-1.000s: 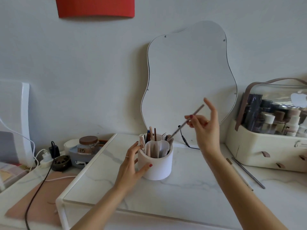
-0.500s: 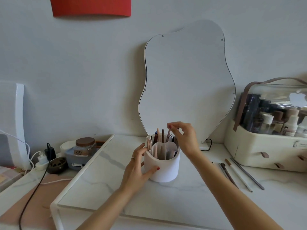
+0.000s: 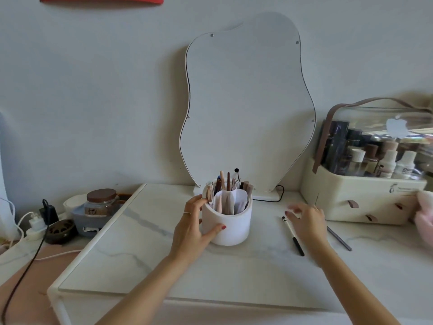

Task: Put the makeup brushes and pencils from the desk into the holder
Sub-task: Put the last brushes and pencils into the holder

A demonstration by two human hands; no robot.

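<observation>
A white round holder (image 3: 230,227) stands mid-desk with several brushes and pencils (image 3: 228,184) upright in its compartments. My left hand (image 3: 194,227) grips the holder's left side, thumb on the front wall. My right hand (image 3: 307,221) hovers low over the desk to the holder's right, fingers spread and holding nothing. Under and beside it lie a black-and-white pencil (image 3: 294,236) and a thin grey brush handle (image 3: 339,239); my hand hides part of them.
A wavy mirror (image 3: 246,102) leans on the wall behind the holder. A cream cosmetics case (image 3: 360,202) with bottles stands at right, something pink (image 3: 425,214) beside it. At left are a jar (image 3: 102,201), plugs and cables (image 3: 35,221).
My right hand dropped the pencil it held into the holder, then moved right and down to the loose pencils on the desk. My left hand stayed on the holder.
</observation>
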